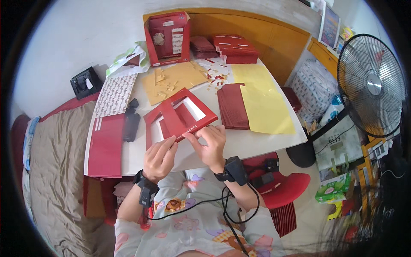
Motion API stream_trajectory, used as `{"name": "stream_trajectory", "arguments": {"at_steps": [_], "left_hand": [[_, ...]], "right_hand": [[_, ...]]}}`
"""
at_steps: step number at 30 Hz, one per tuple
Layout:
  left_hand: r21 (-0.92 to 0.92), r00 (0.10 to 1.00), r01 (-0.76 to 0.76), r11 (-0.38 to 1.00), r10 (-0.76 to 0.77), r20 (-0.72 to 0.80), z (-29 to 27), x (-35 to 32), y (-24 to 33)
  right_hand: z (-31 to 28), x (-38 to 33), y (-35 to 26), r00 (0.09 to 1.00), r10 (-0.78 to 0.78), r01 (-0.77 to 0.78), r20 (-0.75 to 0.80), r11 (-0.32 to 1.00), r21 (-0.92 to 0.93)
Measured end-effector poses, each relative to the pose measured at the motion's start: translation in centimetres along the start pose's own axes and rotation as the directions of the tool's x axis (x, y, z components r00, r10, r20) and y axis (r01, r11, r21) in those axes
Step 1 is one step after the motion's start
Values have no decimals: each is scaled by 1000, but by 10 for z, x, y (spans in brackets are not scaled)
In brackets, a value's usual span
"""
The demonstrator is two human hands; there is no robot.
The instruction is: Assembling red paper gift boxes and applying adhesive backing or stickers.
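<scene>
A red cardboard window box (172,118) is held tilted over the near part of the table, its white inside showing through two cut-out openings. My left hand (159,161) has its fingers bent together at the box's near edge. On the same edge, farther right, my right hand (209,144) pinches the card between thumb and fingers. Right of the box lies a stack of dark red card sheets (232,107), partly under yellow paper (266,110). Behind the box, a tan board (177,79) bears small card scraps.
A white table (188,155) carries a red display box (169,40), stacked red boxes (235,47), patterned sheets (113,96) and a red panel (106,147). Dark objects (131,126) lie left of my hands. A black fan (371,83) stands right; a bed (60,162) is left.
</scene>
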State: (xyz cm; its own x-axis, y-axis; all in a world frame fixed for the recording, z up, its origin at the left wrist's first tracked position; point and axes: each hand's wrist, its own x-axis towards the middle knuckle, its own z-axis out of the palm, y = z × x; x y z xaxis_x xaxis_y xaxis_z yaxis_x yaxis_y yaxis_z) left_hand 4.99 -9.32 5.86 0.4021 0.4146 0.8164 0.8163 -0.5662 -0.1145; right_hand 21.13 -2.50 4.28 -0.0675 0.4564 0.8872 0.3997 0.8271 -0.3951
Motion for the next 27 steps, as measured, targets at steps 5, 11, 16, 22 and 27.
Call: {"name": "stream_trajectory", "arguments": {"at_steps": [5, 11, 16, 22, 27], "left_hand": [[-9, 999, 37, 999, -37, -21, -1, 1, 3], [-21, 993, -11, 1000, 13, 116, 6, -17, -2], [-38, 988, 5, 999, 1, 155, 11, -24, 0], [-72, 983, 39, 997, -26, 181, 16, -28, 0], [-73, 986, 31, 997, -18, 165, 18, -30, -4]], "right_hand": [[-8, -4, 11, 998, -57, 57, 18, 998, 3], [-78, -25, 33, 809, -426, 459, 405, 888, 17], [-158, -72, 71, 704, -255, 393, 663, 917, -64], [-208, -147, 137, 443, 14, 239, 897, 962, -133], [-222, -193, 176, 118, 201, 249, 972, 942, -225]]}}
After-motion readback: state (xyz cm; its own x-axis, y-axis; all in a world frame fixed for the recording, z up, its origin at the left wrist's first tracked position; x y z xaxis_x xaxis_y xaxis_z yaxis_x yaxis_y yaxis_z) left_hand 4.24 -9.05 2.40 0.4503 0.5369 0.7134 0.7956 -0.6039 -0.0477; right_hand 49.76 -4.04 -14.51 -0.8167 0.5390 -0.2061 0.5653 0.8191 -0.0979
